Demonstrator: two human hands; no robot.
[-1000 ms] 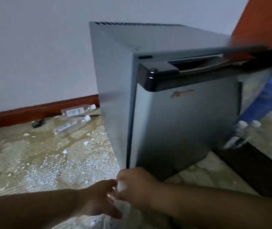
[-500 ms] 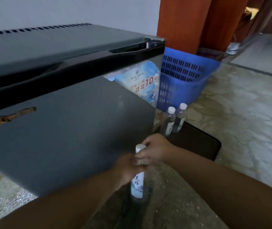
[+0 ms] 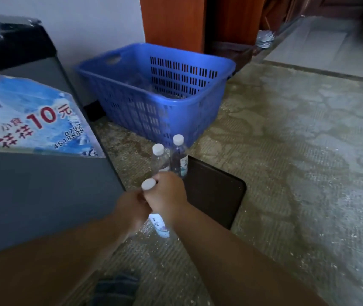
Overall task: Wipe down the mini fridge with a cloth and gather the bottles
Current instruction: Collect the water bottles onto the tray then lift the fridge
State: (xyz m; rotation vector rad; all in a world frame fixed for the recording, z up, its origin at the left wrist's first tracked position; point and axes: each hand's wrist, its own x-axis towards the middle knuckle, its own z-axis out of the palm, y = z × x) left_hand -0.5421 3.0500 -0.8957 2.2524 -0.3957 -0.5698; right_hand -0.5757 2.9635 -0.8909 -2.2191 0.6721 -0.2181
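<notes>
Beside the fridge, both hands seemingly grip one upright bottle.

Both forearms extended; left hand and right hand clenched together.

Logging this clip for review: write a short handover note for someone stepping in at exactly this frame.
Right hand: gripping the neck of a capped water bottle.
Left hand: also on that bottle, lower down.
Two more capped bottles stand on the floor just ahead, by the blue basket.
Mini fridge sits to the left; no cloth in view.
Left: set this bottle with the others; whether the fridge was wiped can't be told.
</notes>
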